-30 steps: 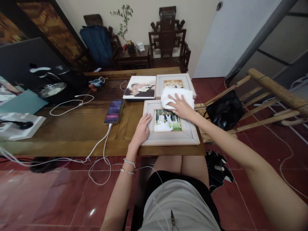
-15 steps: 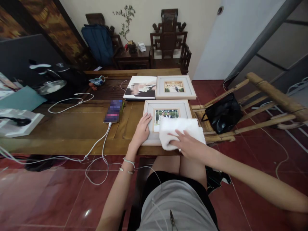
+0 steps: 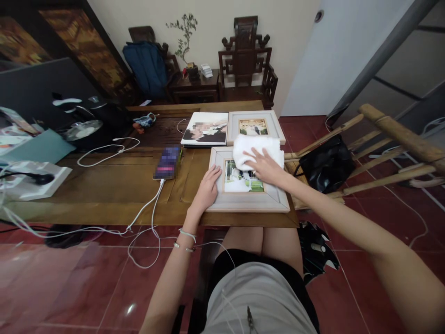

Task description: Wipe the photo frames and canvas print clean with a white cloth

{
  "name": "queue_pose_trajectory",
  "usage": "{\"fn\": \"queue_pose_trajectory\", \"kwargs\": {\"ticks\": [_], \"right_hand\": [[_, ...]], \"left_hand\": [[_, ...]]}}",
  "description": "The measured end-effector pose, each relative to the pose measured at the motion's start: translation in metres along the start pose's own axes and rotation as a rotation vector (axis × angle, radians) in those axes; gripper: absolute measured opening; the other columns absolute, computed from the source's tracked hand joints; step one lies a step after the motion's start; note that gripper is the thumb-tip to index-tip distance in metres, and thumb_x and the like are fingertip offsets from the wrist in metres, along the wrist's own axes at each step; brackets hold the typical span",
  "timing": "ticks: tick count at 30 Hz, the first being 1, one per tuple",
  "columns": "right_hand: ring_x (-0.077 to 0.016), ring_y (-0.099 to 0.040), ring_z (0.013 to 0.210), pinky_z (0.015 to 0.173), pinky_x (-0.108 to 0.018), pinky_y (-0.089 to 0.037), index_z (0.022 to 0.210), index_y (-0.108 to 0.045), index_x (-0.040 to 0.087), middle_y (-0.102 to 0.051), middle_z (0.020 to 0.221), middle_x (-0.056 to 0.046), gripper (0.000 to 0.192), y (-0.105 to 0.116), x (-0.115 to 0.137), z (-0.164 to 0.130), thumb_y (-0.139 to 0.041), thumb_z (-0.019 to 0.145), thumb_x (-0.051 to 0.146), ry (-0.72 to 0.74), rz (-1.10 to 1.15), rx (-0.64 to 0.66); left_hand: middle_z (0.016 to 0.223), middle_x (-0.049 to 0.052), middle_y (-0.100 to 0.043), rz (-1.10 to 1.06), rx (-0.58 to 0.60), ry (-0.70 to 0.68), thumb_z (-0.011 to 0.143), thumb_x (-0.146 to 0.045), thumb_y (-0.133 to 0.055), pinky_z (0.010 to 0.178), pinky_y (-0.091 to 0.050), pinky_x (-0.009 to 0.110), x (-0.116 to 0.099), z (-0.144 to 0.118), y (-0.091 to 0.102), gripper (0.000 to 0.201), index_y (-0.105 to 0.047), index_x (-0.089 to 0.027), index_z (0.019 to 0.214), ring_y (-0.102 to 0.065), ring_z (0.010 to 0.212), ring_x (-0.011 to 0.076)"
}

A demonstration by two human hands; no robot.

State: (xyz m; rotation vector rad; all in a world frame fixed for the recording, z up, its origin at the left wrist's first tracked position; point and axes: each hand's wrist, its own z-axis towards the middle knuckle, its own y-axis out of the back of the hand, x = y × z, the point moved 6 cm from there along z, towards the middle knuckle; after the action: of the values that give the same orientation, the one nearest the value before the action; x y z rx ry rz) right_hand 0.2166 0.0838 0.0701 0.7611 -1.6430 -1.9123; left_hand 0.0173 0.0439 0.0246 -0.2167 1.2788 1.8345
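A pale wooden photo frame (image 3: 243, 200) lies flat at the near right corner of the wooden table (image 3: 114, 185). My left hand (image 3: 207, 187) rests flat on the frame's left edge, fingers together. My right hand (image 3: 266, 165) presses a folded white cloth (image 3: 255, 147) onto the far part of the frame, partly over the picture. A second pale frame (image 3: 255, 126) and an unframed photo print (image 3: 205, 128) lie just behind.
A phone (image 3: 167, 163) on a white charging cable (image 3: 146, 208) lies left of the frame. More cables, a teal folder (image 3: 38, 146) and a white box (image 3: 31, 181) crowd the table's left. A bamboo rack (image 3: 378, 153) with a black bag (image 3: 325, 162) stands at right.
My right hand slid the cloth from the frame's far edge down to its near right corner, then back up to the far part. The left hand stayed on the left edge.
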Motion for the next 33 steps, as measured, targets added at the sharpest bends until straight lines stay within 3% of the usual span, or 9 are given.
{"fn": "queue_pose_trajectory", "kwargs": {"ticks": [3,7,12,18,22,26,33], "right_hand": [[-0.0401,-0.022,0.140,0.106,-0.067,-0.022,0.131,-0.052,0.016,-0.030,0.154,-0.015,0.051,0.001,-0.025,0.019,-0.048,0.082,0.006,-0.053,-0.022,-0.019],[-0.0409,-0.022,0.140,0.104,-0.068,-0.025,0.133,-0.051,0.014,-0.034,0.152,-0.017,0.054,-0.002,-0.018,0.018,-0.041,0.081,0.000,-0.031,-0.025,0.045],[-0.0386,-0.030,0.137,0.103,-0.065,-0.029,0.130,-0.054,0.014,-0.040,0.148,-0.017,0.054,0.005,0.028,-0.025,-0.042,0.080,-0.001,0.062,0.043,0.155],[-0.0369,-0.036,0.135,0.099,-0.061,-0.038,0.130,-0.055,0.019,-0.041,0.148,-0.014,0.058,0.041,0.101,-0.089,-0.043,0.077,-0.001,0.146,0.223,0.266],[-0.0396,-0.029,0.138,0.102,-0.067,-0.032,0.129,-0.057,0.024,-0.039,0.150,-0.011,0.058,0.045,0.130,-0.099,-0.049,0.075,0.003,0.164,0.281,0.267],[-0.0385,-0.027,0.139,0.104,-0.067,-0.028,0.129,-0.056,0.021,-0.039,0.149,-0.014,0.056,0.023,0.108,-0.070,-0.051,0.076,0.004,0.127,0.240,0.178],[-0.0365,-0.026,0.140,0.110,-0.060,-0.024,0.129,-0.053,0.017,-0.028,0.154,-0.015,0.050,0.000,0.006,0.009,-0.050,0.081,0.005,0.027,0.007,-0.029]], "left_hand": [[0.140,0.011,-0.052,0.003,-0.004,-0.004,0.081,0.002,-0.035,0.115,-0.030,0.054,0.000,0.000,0.001,0.057,-0.053,-0.017,0.132,-0.035,0.140,0.0225],[0.140,0.011,-0.052,0.001,-0.004,0.003,0.082,0.001,-0.035,0.116,-0.030,0.053,0.000,-0.001,0.001,0.056,-0.053,-0.017,0.131,-0.035,0.140,0.0225],[0.139,0.013,-0.052,0.007,-0.008,0.008,0.084,0.000,-0.034,0.116,-0.030,0.052,-0.001,0.000,0.001,0.052,-0.054,-0.014,0.130,-0.036,0.139,0.0230],[0.139,0.010,-0.053,0.015,-0.020,0.019,0.083,0.001,-0.034,0.116,-0.031,0.052,-0.004,0.000,0.002,0.054,-0.055,-0.017,0.129,-0.037,0.139,0.0225],[0.139,0.009,-0.053,0.026,-0.024,0.023,0.085,-0.001,-0.035,0.115,-0.032,0.051,-0.006,0.000,0.003,0.052,-0.055,-0.017,0.129,-0.038,0.138,0.0219],[0.139,0.012,-0.053,0.029,-0.008,0.022,0.087,-0.003,-0.034,0.116,-0.031,0.051,-0.004,0.000,0.002,0.048,-0.055,-0.015,0.129,-0.037,0.139,0.0220],[0.140,0.012,-0.052,-0.012,0.012,0.025,0.087,-0.003,-0.035,0.116,-0.030,0.052,0.000,0.000,0.001,0.049,-0.053,-0.016,0.131,-0.035,0.140,0.0222]]}}
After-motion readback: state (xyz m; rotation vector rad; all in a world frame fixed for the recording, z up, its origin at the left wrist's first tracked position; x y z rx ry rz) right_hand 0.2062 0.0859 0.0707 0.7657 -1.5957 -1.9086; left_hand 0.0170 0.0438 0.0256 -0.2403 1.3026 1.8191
